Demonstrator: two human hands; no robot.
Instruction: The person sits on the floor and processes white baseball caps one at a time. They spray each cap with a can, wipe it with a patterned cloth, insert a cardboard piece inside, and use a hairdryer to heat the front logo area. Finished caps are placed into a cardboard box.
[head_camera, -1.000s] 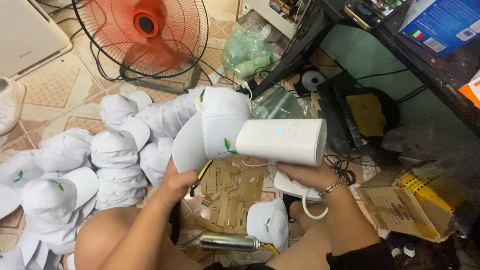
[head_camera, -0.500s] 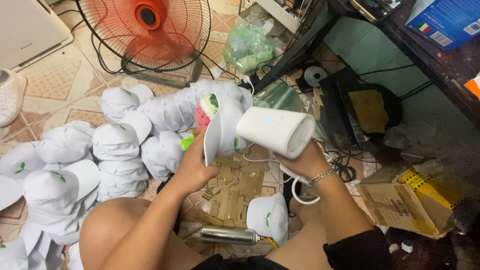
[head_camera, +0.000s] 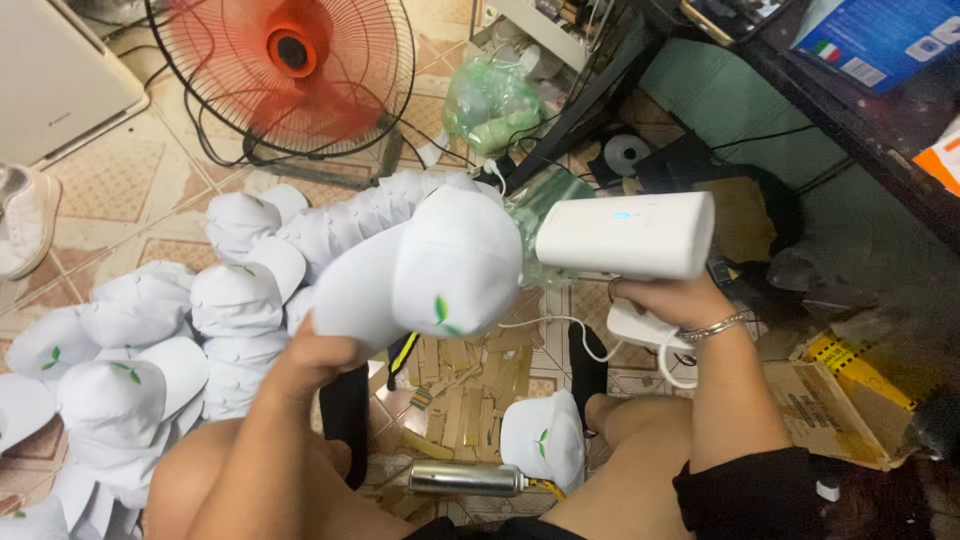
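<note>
My left hand (head_camera: 310, 352) holds up a white cap (head_camera: 425, 270) with a small green leaf mark, gripping it by the brim side. My right hand (head_camera: 668, 300) grips the handle of a white handheld steamer (head_camera: 625, 235), whose head points left at the cap's crown and nearly touches it. A white cord runs from the steamer down past my right wrist, which wears a silver bracelet.
Stacks of several white caps (head_camera: 150, 340) cover the floor at left. Another cap (head_camera: 545, 440) and a silver can (head_camera: 465, 478) lie between my legs. A red fan (head_camera: 290, 70) stands behind. A cardboard box (head_camera: 840, 400) sits right, under a dark table (head_camera: 850, 110).
The cap has been turned so its crown faces up and the leaf mark shows. The steamer has levelled out and now points at the crown.
</note>
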